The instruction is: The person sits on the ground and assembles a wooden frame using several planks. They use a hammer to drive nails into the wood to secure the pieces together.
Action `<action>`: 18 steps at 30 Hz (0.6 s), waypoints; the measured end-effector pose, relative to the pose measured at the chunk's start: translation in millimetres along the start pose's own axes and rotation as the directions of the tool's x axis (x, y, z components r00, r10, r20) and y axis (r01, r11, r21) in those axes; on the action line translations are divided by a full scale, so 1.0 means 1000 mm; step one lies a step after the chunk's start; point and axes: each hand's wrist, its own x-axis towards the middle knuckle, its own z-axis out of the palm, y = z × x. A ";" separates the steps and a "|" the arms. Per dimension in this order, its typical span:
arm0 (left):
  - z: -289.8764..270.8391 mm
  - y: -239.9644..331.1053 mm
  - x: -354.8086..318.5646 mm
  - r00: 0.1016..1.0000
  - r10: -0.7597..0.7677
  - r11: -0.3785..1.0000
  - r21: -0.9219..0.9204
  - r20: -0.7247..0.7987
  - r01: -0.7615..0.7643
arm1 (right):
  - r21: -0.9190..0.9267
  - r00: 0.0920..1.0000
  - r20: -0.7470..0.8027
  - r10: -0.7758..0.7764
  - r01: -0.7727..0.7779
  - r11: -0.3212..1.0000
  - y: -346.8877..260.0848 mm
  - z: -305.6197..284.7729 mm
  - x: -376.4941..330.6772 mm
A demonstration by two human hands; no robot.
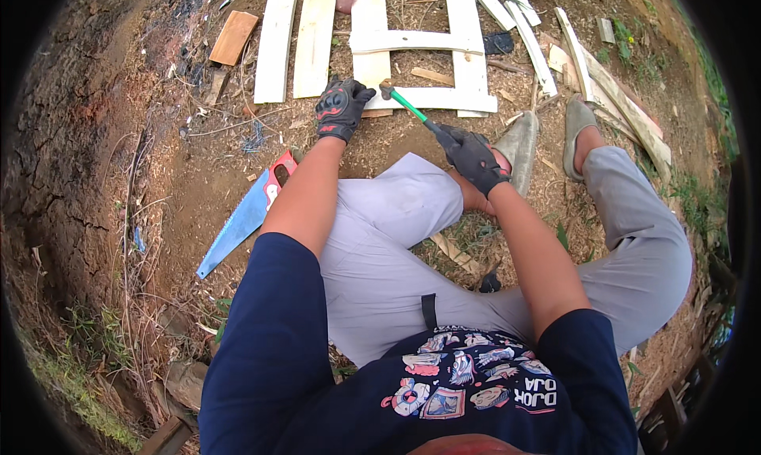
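Observation:
My right hand (474,158), in a black glove, is wrapped round a hammer (410,106) with a green and black handle. The hammer's head rests at or just above the left end of a pale crosspiece (448,99). Close beside that head is my left hand (339,110), also gloved, its fingers drawn together at the crosspiece's end; whatever they pinch is too small to make out. Beneath the crosspiece lie two upright planks, a left plank (370,15) and a right plank (466,15). An upper crosspiece (416,41) spans both planks.
Two loose planks, one white (276,47) and one yellowish (315,43), lie left of the frame. A blue-bladed handsaw (242,221) with a red handle rests by my left forearm. Several wood strips (531,47) and a brown offcut (234,37) lie on the dirt.

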 end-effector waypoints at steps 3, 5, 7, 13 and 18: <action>0.002 -0.002 0.000 0.998 -0.069 0.996 -0.050 0.012 0.070 | 0.016 0.991 0.063 0.116 -0.117 0.993 -0.019 -0.010 -0.007; 0.007 -0.005 0.004 0.992 -0.127 0.981 -0.149 0.014 0.127 | -0.020 0.995 0.050 0.088 -0.087 0.996 -0.013 -0.007 -0.004; 0.012 -0.012 0.009 0.973 -0.224 0.924 -0.304 0.058 0.231 | -0.060 0.999 0.032 0.002 0.000 0.998 -0.004 -0.001 -0.001; 0.019 -0.029 0.013 0.966 -0.249 0.896 -0.362 0.068 0.257 | -0.190 0.993 0.032 -0.109 0.114 0.975 0.001 0.003 0.001; 0.009 -0.010 0.013 0.996 -0.084 0.986 -0.149 -0.011 0.081 | -0.198 0.962 -0.017 -0.274 0.266 0.943 0.028 0.014 0.009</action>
